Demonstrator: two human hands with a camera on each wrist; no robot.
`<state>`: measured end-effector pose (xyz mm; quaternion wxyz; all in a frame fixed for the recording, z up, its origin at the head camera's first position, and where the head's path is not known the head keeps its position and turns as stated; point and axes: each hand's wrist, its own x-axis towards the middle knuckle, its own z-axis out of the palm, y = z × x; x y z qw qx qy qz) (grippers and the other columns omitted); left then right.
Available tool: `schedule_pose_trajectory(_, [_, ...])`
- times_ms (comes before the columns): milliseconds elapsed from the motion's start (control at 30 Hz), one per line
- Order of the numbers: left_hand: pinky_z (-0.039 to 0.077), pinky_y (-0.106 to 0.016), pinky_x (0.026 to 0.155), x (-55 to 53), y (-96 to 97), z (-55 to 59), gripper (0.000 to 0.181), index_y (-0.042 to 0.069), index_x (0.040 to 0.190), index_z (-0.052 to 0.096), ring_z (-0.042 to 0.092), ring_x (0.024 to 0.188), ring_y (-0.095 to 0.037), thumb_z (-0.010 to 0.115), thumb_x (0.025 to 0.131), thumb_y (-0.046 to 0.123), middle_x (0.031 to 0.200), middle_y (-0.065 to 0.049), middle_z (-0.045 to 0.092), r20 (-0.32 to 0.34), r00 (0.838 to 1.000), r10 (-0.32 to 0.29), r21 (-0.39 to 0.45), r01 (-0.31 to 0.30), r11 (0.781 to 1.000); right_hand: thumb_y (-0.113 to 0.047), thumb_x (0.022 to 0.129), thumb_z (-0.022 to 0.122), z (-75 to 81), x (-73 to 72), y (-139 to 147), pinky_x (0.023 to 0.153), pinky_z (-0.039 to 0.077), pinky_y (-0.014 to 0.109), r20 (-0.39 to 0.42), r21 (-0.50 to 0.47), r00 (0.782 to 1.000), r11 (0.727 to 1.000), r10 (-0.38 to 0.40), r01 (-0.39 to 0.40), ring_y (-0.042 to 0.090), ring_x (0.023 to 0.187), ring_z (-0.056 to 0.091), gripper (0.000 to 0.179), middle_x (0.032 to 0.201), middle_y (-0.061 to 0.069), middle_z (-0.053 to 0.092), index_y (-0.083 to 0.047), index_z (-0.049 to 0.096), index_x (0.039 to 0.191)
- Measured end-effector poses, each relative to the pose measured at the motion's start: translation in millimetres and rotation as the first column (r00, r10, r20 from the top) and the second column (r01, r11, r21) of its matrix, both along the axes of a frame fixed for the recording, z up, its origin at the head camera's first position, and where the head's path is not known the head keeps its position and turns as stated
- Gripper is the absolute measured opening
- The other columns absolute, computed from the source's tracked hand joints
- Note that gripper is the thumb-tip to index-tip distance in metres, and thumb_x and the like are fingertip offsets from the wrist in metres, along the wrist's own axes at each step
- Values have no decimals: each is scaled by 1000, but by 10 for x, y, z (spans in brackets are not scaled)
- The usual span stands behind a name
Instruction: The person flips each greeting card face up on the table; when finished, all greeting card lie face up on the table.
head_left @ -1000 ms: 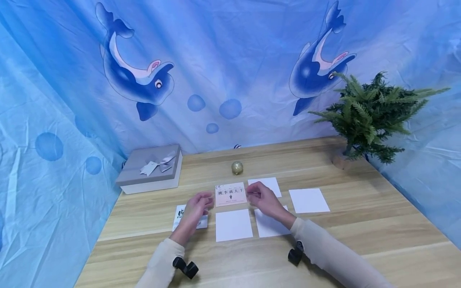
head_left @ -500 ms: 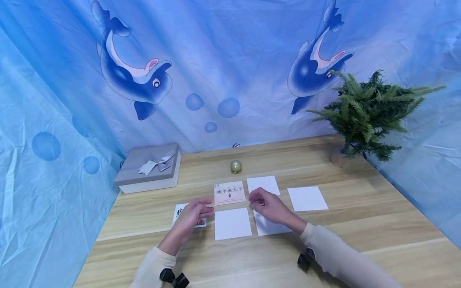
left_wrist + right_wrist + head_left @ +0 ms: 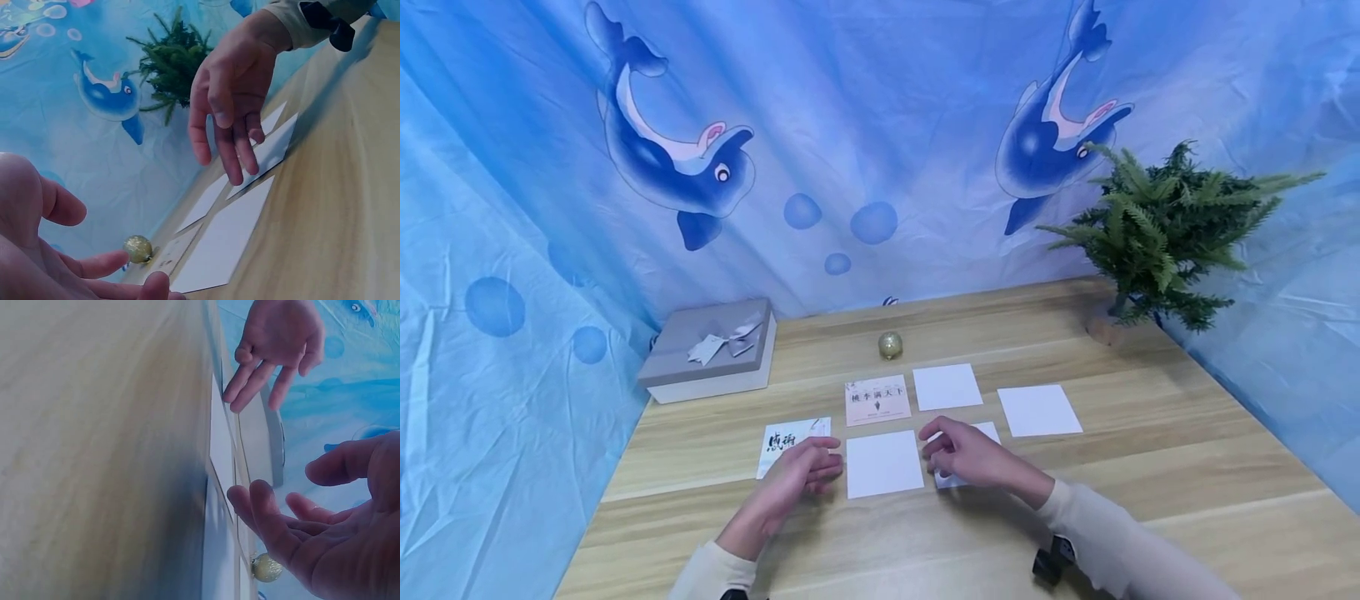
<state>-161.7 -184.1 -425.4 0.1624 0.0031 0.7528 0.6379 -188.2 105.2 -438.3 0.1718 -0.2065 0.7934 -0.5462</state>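
My left hand (image 3: 797, 477) hovers beside the left edge of a blank white card (image 3: 884, 465), fingers loosely extended and holding nothing. It partly covers a white card with black brush lettering (image 3: 784, 442). On the other side, my right hand (image 3: 968, 454) is over another blank card (image 3: 987, 431), hiding much of it, its fingers relaxed and nothing between them. Both palms face each other across the middle card, as the left wrist view shows with the right hand (image 3: 234, 103). Behind that card lies a pink printed card (image 3: 877, 402) with a row of characters.
Further blank cards lie at the back (image 3: 947, 387) and right (image 3: 1040, 410). A gold ball (image 3: 891, 345) sits behind the pink card. At the back left is a grey gift box (image 3: 707, 346) with a ribbon; a small artificial tree (image 3: 1157, 242) stands back right. A dolphin-print curtain (image 3: 850, 125) surrounds the table (image 3: 1150, 500).
Both hands have drawn back toward me from the sides of the pink card to the sides of the blank card in front of it. The cards have stayed in place.
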Motion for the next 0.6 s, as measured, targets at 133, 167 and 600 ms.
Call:
schedule_pose_trajectory(133, [54, -40, 85, 56, -5, -18, 47, -9, 135, 44, 56, 121, -39, 46, 97, 18, 133, -32, 53, 15, 1000, -11, 18, 11, 1000, 3, 88, 54, -26, 7, -3, 75, 58, 36, 16, -17, 1000, 1000, 0, 0, 35, 94, 67, 34, 108, 25, 65, 10, 50, 120])
schedule_pose_trajectory(167, [54, -40, 85, 66, -3, -24, 47, -9, 135, 43, 56, 121, -39, 45, 97, 18, 134, -32, 52, 18, 1000, -12, 24, 12, 1000, 3, 88, 54, -33, 10, -3, 76, 59, 36, 22, -25, 1000, 1000, -1, 1, 36, 96, 67, 33, 108, 26, 65, 10, 50, 120])
schedule_pose_trajectory(600, [53, -38, 83, 67, 63, -83, 51, -10, 138, 38, 58, 117, -37, 44, 97, 19, 134, -33, 52, 31, 999, 5, 68, -7, 998, -3, 90, 57, -79, 24, -45, 87, 55, 33, -56, 43, 998, 999, -10, 13, 32, 105, 64, 26, 106, 17, 67, 9, 58, 113])
